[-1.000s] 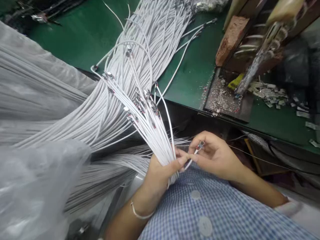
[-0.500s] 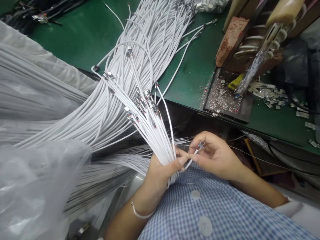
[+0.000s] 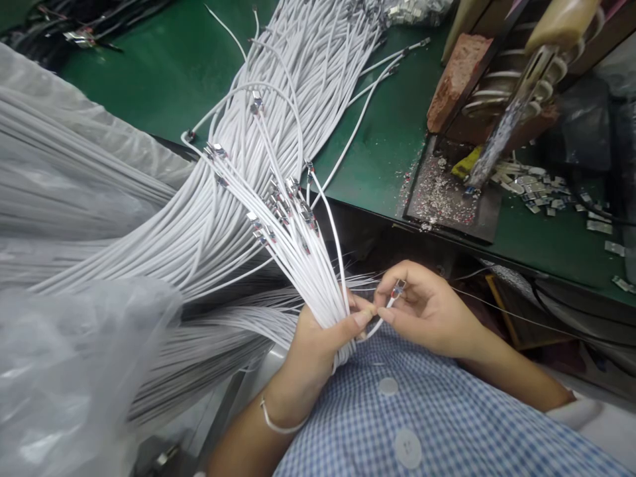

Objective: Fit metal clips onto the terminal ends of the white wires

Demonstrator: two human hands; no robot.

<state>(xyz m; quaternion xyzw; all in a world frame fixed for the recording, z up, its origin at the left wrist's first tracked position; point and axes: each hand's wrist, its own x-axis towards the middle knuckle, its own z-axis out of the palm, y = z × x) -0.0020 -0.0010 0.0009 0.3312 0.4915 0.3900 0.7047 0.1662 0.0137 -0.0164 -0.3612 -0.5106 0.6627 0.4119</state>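
Observation:
My left hand [image 3: 322,341] is closed around a bundle of white cables [image 3: 313,278], whose metal-tipped ends fan up and away from me. To its right, my right hand [image 3: 422,308] pinches a single white cable [image 3: 381,326] just below its small metal connector [image 3: 398,289]. The fingertips of both hands meet at that cable. Past the bundle, a large heap of white cables [image 3: 298,86] spreads over the green table [image 3: 159,86] and hangs off its near edge.
At the right stands a soldering iron [image 3: 511,126] propped by a brick [image 3: 460,79], its tip above a plate [image 3: 484,222] strewn with solder bits. Loose metal connectors [image 3: 539,189] lie beside it. Clear plastic sheeting [image 3: 89,358] covers more cables at left; dark cables [image 3: 34,33] lie far left.
Almost nothing differs. Both hands keep the same hold on the cables, and the view has shifted very slightly.

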